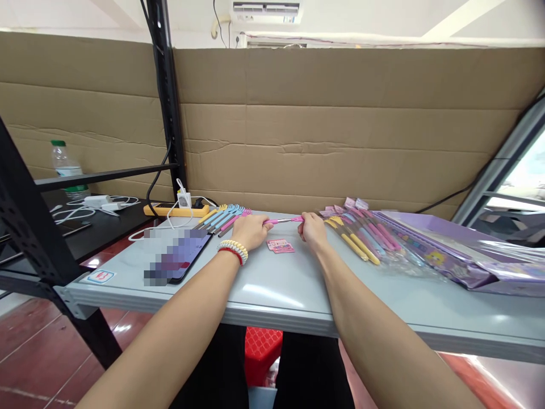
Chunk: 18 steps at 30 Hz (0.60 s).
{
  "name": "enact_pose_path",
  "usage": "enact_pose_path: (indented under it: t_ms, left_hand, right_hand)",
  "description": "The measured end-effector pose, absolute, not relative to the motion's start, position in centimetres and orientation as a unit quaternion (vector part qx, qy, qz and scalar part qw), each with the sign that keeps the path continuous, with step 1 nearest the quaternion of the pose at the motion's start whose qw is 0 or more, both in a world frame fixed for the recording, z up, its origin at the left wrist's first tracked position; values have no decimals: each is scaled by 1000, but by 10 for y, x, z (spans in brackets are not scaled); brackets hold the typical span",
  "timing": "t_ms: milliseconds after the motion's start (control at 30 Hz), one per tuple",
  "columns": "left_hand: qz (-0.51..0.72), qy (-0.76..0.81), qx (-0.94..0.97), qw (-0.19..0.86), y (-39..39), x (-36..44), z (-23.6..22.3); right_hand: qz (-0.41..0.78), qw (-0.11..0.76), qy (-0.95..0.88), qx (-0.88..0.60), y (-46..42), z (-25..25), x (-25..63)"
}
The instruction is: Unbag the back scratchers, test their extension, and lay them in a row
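A slim pink back scratcher (281,220) with a silver metal rod stretches level between my hands, above the far half of the grey table (272,284). My left hand (252,231), with braided bands at the wrist, is closed on its left end. The right end is in the closed fingers of my right hand (313,230). Both ends are partly hidden by the fingers. Small pink printed cards (280,246) lie on the table below. Left of my left hand rests a row of yellow, blue and pink back scratchers (223,218) with claw-shaped heads.
Right of my hands lie wrapped back scratchers (366,230) and a purple box (460,255) with clear plastic. A phone (183,258), partly blurred, lies left. Behind it are a yellow power strip (176,211) and white cables. Cardboard (340,125) and a black post (168,91) border the table.
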<state>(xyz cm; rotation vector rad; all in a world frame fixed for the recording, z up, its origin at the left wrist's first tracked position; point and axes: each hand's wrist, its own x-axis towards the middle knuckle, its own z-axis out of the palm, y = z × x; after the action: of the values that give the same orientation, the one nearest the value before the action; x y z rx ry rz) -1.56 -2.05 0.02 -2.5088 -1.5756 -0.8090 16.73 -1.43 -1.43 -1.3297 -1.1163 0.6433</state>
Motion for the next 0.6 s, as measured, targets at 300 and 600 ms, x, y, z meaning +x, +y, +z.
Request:
enact_pose_path:
  t_ms: [300, 600]
  left_hand:
    - [-264, -496, -827, -11, -27, -8, 0]
    - [-336, -465, -818, -37, -27, -3, -2]
  right_hand:
    - [442, 705, -363, -420, -21, -3, 163]
    - [505, 683, -345, -400, -29, -1, 158]
